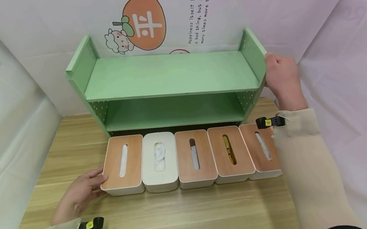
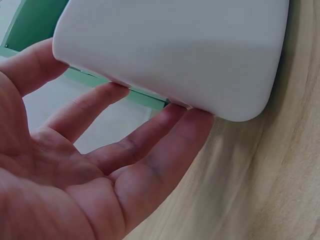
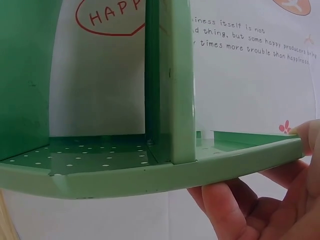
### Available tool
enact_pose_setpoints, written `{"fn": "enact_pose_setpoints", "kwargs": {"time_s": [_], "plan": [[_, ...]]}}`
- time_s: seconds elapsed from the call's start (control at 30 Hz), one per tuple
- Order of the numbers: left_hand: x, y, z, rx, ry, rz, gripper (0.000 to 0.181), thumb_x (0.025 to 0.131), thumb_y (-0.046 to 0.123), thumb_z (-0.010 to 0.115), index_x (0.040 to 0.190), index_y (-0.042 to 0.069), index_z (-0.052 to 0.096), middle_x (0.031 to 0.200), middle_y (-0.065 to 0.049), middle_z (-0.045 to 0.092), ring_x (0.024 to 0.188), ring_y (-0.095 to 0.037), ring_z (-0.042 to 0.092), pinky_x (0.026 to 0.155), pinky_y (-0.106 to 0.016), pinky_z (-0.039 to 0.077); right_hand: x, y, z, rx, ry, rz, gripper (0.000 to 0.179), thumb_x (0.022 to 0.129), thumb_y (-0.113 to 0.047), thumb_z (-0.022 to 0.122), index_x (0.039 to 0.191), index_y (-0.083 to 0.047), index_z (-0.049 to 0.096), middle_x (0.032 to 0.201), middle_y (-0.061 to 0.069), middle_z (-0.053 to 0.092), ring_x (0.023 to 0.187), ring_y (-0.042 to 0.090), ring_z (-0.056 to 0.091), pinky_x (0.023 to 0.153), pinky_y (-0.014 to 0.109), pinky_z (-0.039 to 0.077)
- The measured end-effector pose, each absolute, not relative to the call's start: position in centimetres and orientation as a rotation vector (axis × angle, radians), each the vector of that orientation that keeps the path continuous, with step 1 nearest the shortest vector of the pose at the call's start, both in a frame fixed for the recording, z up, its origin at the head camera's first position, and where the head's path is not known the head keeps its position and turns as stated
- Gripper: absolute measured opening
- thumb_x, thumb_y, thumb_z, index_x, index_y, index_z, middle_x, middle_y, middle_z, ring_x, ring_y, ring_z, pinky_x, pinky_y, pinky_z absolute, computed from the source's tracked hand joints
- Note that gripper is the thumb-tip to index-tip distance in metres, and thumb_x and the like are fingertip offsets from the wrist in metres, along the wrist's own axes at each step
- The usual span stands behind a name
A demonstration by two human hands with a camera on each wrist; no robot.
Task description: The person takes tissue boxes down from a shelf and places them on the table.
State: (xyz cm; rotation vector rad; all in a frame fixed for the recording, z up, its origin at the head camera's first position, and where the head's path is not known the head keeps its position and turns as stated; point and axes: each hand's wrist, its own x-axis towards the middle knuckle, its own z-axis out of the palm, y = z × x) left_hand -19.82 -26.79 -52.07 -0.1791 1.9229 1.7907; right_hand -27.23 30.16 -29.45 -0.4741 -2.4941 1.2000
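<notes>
A green two-tier shelf stands against the back sheet. My right hand grips the upper end of its right side panel, thumb over the top corner and fingers on the outer face. In front of the shelf is a row of tissue boxes. The leftmost box has a white body and a wood-toned lid. My left hand touches its left side, with loosely extended fingertips against the white wall. Beside it stands an all-white tissue box.
Further right in the row are a box with a grey strip in its slot, one with a yellowish slot, and another wood-lidded box, partly covered by my right sleeve. The wooden table extends in front. White printed sheets enclose the sides.
</notes>
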Motion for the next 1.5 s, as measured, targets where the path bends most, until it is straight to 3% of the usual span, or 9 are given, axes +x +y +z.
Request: {"fn": "enact_pose_setpoints", "kwargs": {"time_s": [0.4, 0.7, 0.97, 1.1, 1.3, 1.4, 1.5], "plan": [[-20.0, -26.8, -51.8, -0.184, 1.937, 1.746, 0.070, 0.102, 0.019, 0.060, 0.154, -0.006, 0.020, 0.151, -0.035, 0.027, 0.107, -0.022, 0.063, 0.092, -0.045, 0.052, -27.4, 30.3, -29.1, -0.515, -2.454, 1.356, 0.053, 0.104, -0.050, 0.036, 0.086, -0.007, 0.061, 0.082, 0.001, 0.064, 0.070, 0.015, 0.062, 0.062, 0.024, 0.054], [-19.9, -26.6, -51.5, -0.189, 1.968, 1.724, 0.069, 0.102, 0.018, 0.059, 0.153, -0.007, 0.021, 0.148, -0.036, 0.034, 0.105, -0.024, 0.064, 0.089, -0.044, 0.054, -27.7, 30.3, -29.0, -0.533, -2.464, 1.396, 0.063, 0.101, -0.058, 0.037, 0.116, -0.003, 0.066, 0.100, 0.003, 0.062, 0.078, 0.014, 0.063, 0.063, 0.021, 0.055], [-20.0, -26.3, -51.2, -0.208, 1.981, 1.724, 0.070, 0.101, 0.019, 0.061, 0.154, -0.005, 0.022, 0.150, -0.035, 0.030, 0.111, -0.025, 0.061, 0.092, -0.043, 0.052, -27.5, 30.3, -28.7, -0.541, -2.435, 1.441, 0.056, 0.103, -0.054, 0.039, 0.090, -0.005, 0.063, 0.093, 0.003, 0.064, 0.077, 0.015, 0.062, 0.064, 0.022, 0.055], [-19.8, -26.3, -51.4, -0.214, 1.998, 1.718, 0.070, 0.101, 0.019, 0.061, 0.154, -0.005, 0.023, 0.147, -0.035, 0.036, 0.106, -0.025, 0.063, 0.090, -0.044, 0.053, -27.5, 30.2, -28.5, -0.565, -2.425, 1.493, 0.052, 0.103, -0.054, 0.041, 0.101, -0.009, 0.066, 0.103, 0.004, 0.064, 0.084, 0.017, 0.062, 0.069, 0.025, 0.056], [-19.4, -25.8, -51.5, -0.222, 2.022, 1.708, 0.065, 0.102, 0.016, 0.058, 0.154, -0.006, 0.024, 0.144, -0.035, 0.039, 0.105, -0.025, 0.064, 0.089, -0.044, 0.054, -27.5, 30.2, -28.6, -0.563, -2.476, 1.451, 0.057, 0.102, -0.059, 0.038, 0.100, -0.008, 0.063, 0.111, 0.005, 0.063, 0.089, 0.019, 0.063, 0.074, 0.027, 0.056], [-19.3, -25.5, -51.2, -0.225, 2.055, 1.679, 0.063, 0.102, 0.015, 0.056, 0.153, -0.006, 0.025, 0.143, -0.036, 0.040, 0.104, -0.025, 0.064, 0.089, -0.044, 0.054, -27.5, 30.4, -28.6, -0.550, -2.477, 1.463, 0.061, 0.102, -0.059, 0.038, 0.118, -0.008, 0.067, 0.118, 0.010, 0.062, 0.094, 0.022, 0.064, 0.075, 0.028, 0.057], [-19.4, -25.4, -50.7, -0.224, 2.098, 1.639, 0.063, 0.102, 0.014, 0.055, 0.153, -0.008, 0.025, 0.141, -0.036, 0.042, 0.103, -0.025, 0.064, 0.088, -0.044, 0.054, -27.5, 30.5, -28.4, -0.540, -2.453, 1.536, 0.063, 0.102, -0.058, 0.041, 0.138, -0.010, 0.059, 0.129, 0.013, 0.060, 0.103, 0.026, 0.064, 0.078, 0.029, 0.057]]}}
